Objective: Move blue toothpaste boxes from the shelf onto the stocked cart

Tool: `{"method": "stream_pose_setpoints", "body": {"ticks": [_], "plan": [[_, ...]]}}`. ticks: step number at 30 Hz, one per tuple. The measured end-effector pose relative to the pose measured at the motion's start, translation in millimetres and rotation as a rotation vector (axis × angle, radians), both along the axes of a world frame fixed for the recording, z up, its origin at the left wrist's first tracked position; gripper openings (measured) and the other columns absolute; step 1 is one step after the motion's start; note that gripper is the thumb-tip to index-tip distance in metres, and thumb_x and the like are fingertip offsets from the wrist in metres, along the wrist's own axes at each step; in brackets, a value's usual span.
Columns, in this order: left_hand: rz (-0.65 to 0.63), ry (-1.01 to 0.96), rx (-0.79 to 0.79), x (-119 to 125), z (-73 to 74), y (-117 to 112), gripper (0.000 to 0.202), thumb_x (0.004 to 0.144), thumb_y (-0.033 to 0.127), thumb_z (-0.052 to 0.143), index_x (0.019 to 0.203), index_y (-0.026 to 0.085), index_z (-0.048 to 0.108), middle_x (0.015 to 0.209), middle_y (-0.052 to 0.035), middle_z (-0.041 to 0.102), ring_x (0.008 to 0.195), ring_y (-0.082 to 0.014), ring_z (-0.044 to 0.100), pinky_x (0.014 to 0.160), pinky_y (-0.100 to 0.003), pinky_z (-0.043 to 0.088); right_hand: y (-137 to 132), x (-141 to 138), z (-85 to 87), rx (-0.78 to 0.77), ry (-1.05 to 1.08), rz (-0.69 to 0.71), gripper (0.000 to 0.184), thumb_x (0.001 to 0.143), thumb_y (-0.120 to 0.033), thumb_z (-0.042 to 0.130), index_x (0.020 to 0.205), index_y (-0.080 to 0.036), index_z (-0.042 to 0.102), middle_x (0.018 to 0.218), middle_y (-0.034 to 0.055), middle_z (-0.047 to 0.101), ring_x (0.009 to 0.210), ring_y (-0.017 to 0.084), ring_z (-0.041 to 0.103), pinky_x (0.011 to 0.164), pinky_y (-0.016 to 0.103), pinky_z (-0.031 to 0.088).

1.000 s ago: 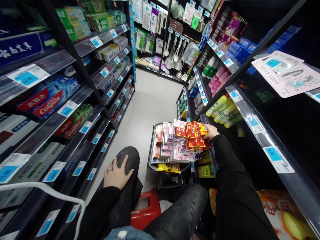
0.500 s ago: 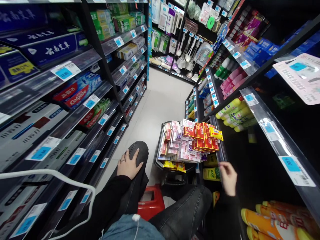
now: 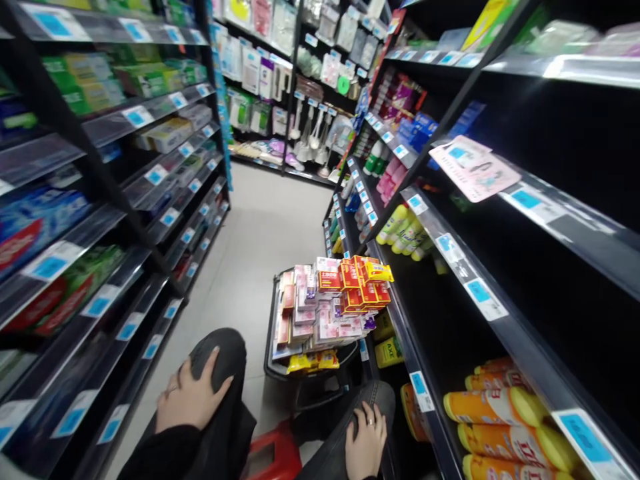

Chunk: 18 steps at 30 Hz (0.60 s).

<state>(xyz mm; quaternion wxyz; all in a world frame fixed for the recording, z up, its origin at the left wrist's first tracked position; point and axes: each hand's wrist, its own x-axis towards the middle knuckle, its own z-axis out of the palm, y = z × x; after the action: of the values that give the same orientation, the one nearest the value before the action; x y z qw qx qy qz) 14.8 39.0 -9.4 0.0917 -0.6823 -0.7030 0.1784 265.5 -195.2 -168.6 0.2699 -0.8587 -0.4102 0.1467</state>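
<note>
I sit on a red stool [image 3: 273, 460] in a shop aisle, knees in dark jeans. My left hand [image 3: 187, 399] lies flat over my left knee, fingers spread, holding nothing. My right hand [image 3: 366, 440] rests open on my right knee, a ring on one finger. In front of my knees a black cart [image 3: 274, 363] carries a heap of small red, pink and white boxes [image 3: 330, 303]. A yellow and red box [image 3: 376, 271] lies on top of the heap at its right side. Neither hand touches the cart.
Shelves with blue price tags line both sides. Toothpaste boxes [image 3: 30, 230] fill the left shelves. Orange bottles [image 3: 500, 407] lie on the low right shelf, yellow-green bottles [image 3: 406, 230] farther along. A pink sign [image 3: 474, 168] lies on a right shelf. Pale floor [image 3: 260, 227] runs toward hanging goods.
My right hand left the red and yellow boxes on the cart, drew back and came down on my right knee. The view swung up and to the right. My left hand stayed on its knee.
</note>
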Motion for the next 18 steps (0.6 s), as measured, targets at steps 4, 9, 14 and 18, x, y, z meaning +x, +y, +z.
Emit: {"method": "stream_pose_setpoints", "body": {"ticks": [4, 9, 14, 18], "plan": [[0.013, -0.047, -0.015, -5.8, -2.5, 5.9, 0.068, 0.081, 0.054, 0.033, 0.142, 0.026, 0.024, 0.133, -0.0207, 0.029, 0.114, -0.0377, 0.042, 0.09, -0.046, 0.035, 7.4, 4.1, 0.7, -0.065, 0.003, 0.035, 0.026, 0.079, -0.025, 0.045, 0.094, -0.025, 0.066, 0.115, 0.0044, 0.06, 0.118, 0.031, 0.046, 0.1, 0.054, 0.03], [0.012, -0.053, -0.005, -4.9, -0.8, 5.2, 0.069, 0.081, 0.056, 0.031, 0.143, 0.026, 0.023, 0.135, -0.0205, 0.028, 0.116, -0.0383, 0.04, 0.091, -0.046, 0.033, 5.2, 2.9, -0.2, -0.076, 0.0, 0.037, 0.025, 0.079, -0.024, 0.046, 0.094, -0.025, 0.066, 0.115, 0.0029, 0.059, 0.118, 0.03, 0.045, 0.101, 0.053, 0.027], [0.014, -0.01, -0.01, -1.9, 0.3, 4.3, 0.067, 0.081, 0.054, 0.033, 0.142, 0.028, 0.023, 0.136, -0.0199, 0.027, 0.116, -0.0372, 0.042, 0.089, -0.045, 0.035, 3.5, 3.3, -0.3, -0.081, 0.013, 0.039, 0.026, 0.08, -0.025, 0.045, 0.095, -0.026, 0.066, 0.116, 0.0016, 0.059, 0.119, 0.029, 0.044, 0.102, 0.052, 0.025], [0.02, 0.001, -0.012, 1.8, 4.3, 2.6, 0.067, 0.081, 0.052, 0.037, 0.142, 0.028, 0.024, 0.137, -0.0196, 0.028, 0.115, -0.0356, 0.042, 0.09, -0.044, 0.035, 2.3, 2.9, -2.5, -0.078, 0.004, 0.038, 0.026, 0.08, -0.025, 0.045, 0.095, -0.025, 0.066, 0.116, 0.0014, 0.059, 0.119, 0.029, 0.043, 0.102, 0.052, 0.024]]}}
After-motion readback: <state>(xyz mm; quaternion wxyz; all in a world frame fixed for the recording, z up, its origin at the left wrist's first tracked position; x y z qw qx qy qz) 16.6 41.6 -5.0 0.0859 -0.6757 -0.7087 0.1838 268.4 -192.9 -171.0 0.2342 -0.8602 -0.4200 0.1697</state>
